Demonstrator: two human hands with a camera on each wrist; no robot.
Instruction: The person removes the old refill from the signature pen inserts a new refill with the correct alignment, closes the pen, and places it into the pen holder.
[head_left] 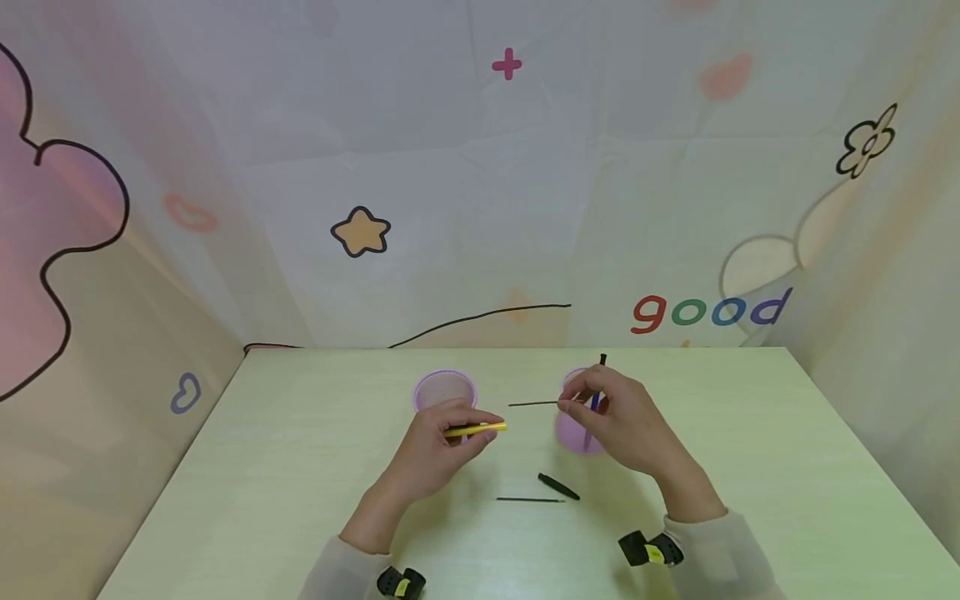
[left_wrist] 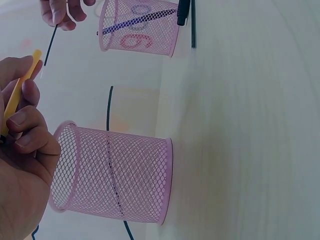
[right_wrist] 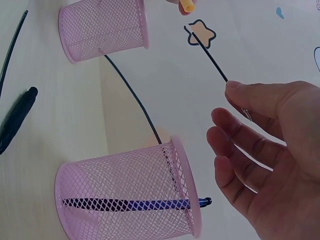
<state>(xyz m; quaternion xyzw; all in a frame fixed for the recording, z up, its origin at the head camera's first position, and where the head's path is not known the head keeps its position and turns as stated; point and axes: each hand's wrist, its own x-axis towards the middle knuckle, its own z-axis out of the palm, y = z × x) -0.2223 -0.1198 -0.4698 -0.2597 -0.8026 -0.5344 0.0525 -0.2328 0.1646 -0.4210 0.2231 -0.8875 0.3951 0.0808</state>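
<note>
Presently a yellow pen barrel (head_left: pixel 487 427) is pinched in the left hand (head_left: pixel 435 454); facing it, the right hand (head_left: pixel 630 421) pinches a thin dark refill (head_left: pixel 534 404); beyond, two pink cups (left_wrist: pixel 140 175) stand on the bench (head_left: pixel 300 467), the right one (head_left: pixel 570 433) holding a blue pen (head_left: pixel 596 401); nearer lie a black barrel (head_left: pixel 558 487) and another refill (head_left: pixel 529 500).

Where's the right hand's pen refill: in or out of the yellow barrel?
Out: the right hand pinches the pen refill, its free tip apart from the yellow barrel in the left hand.
</note>
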